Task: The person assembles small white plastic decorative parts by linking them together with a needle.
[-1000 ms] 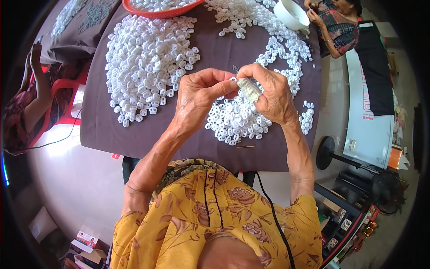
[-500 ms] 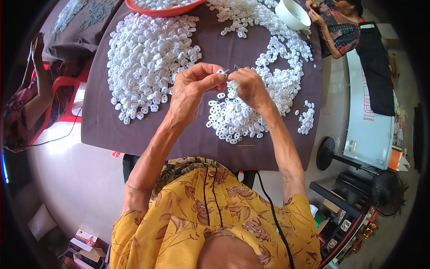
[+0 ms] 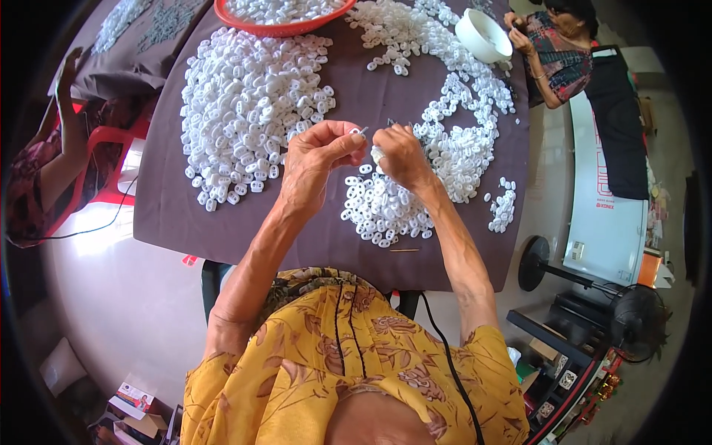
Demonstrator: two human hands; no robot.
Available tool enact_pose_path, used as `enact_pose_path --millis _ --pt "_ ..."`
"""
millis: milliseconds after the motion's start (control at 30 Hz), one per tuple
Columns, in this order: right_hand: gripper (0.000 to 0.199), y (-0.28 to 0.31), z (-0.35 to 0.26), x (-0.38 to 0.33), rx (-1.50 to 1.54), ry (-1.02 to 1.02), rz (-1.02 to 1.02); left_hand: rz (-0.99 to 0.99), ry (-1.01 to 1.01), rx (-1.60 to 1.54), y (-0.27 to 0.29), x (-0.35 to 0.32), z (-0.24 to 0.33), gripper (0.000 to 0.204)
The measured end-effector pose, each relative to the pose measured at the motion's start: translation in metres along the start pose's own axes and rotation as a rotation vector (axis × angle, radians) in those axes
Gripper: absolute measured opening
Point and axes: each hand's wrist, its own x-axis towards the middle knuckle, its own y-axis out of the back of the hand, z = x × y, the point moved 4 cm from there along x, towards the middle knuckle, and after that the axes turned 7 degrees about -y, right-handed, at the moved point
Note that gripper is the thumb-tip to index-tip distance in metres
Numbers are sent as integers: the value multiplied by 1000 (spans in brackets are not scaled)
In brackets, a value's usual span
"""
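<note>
White plastic is everywhere in front of me — small flat oval pieces with holes, heaped in loose drifts on the dark brown cloth of the bench. My left hand is raised over the middle of the bench, thumb and forefinger pinched on one small white piece. That piece sits at my fingertips, in the narrow gap between my two hands, and its long axis seems to run across toward my right hand, though it is too small to be sure. My right hand is closed with the knuckles up, just beside the left; a bit of white shows at its fingers, but I cannot tell what it grips.

Directly under my hands lies the near pile, its pieces smooth and glossy. A larger pile spreads to my left, well apart. At the far edge stand a red tray of the same pieces and a white bowl — round, plain. A thin stick lies near the bench's front edge.
</note>
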Motion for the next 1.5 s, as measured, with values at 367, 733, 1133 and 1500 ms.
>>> enact_pose_path --millis 367,733,1133,1500 --pt "15 82 -14 3 1352 -533 212 -6 -22 -221 -42 -4 9 12" --pt "17 127 -23 -8 872 -447 350 -61 -117 -252 -67 -5 16 11" --pt "14 155 -20 -15 872 -514 342 -119 -142 -204 -87 -6 22 10" --pt "16 161 -33 -8 1133 -587 482 -100 -154 -249 -98 -11 29 6"
